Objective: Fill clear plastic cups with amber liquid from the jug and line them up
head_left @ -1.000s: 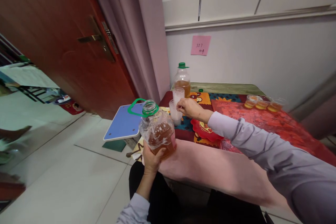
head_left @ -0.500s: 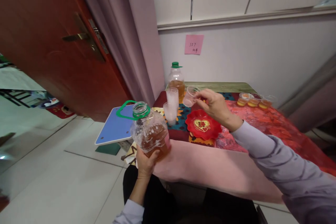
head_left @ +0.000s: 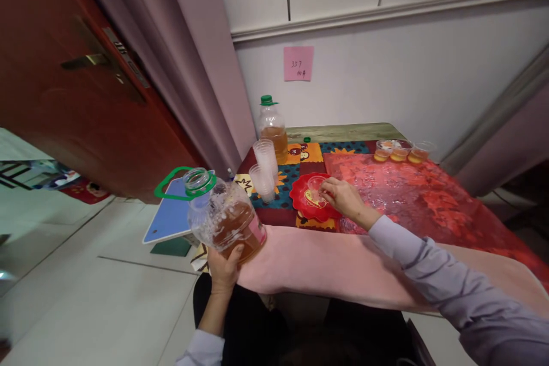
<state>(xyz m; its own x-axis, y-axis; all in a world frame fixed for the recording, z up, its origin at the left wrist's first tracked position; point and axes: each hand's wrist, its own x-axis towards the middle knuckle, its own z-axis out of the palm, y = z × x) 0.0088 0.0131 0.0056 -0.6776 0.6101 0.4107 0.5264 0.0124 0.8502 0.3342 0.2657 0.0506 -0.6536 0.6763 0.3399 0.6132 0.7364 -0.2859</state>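
Observation:
My left hand [head_left: 223, 267] grips the lower part of a large clear plastic jug [head_left: 229, 220] of amber, frothy liquid. The jug is uncapped, has a green handle ring at its neck, and leans to the left over the pink cloth edge. With closed fingers, my right hand [head_left: 343, 197] pinches the rim of a clear plastic cup [head_left: 316, 187]. That cup is over the red scalloped plate [head_left: 300, 201]; whether it touches the plate I cannot tell. Left of the plate stand two stacks of clear cups [head_left: 262, 182].
A second jug [head_left: 273, 131] with a green cap stands at the back, near a loose green cap [head_left: 307, 139]. Three cups of amber liquid [head_left: 400, 151] sit at the back right. A pink cloth [head_left: 343, 257] covers the front edge; a blue board [head_left: 171, 214] lies at left.
My right hand has lowered the clear cup from beside the cup stacks to over the red plate. The jug in my left hand tilts further left. The view has shifted right.

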